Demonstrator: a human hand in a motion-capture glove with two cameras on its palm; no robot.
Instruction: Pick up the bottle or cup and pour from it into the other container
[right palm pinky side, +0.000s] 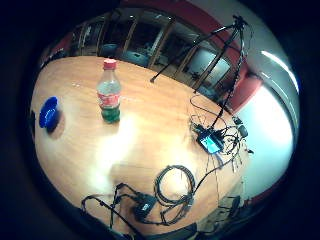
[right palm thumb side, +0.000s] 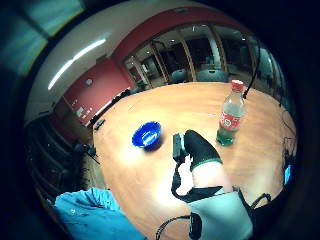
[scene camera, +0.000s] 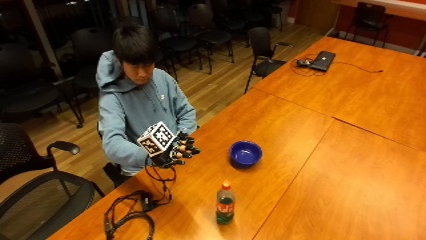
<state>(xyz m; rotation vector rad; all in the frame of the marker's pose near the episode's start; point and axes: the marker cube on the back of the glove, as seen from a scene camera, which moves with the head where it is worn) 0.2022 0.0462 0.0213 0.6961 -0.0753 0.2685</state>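
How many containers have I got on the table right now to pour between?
2. A bottle with a red cap stands upright near the table's near edge; a blue bowl sits farther along the table, apart from it. The right hand holds neither.

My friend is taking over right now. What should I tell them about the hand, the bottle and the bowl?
Right hand: raised above the table edge near the person, holding nothing, touching nothing; fingers seem loosely curled.
Bottle: upright on the table, red cap on, a little green liquid at the bottom.
Bowl: blue, upright on the table, apart from the bottle and farther from the camera in the outside view.
Done: nothing yet; bottle not picked up.
Left: take off the cap, lift the bottle, pour into the bowl.
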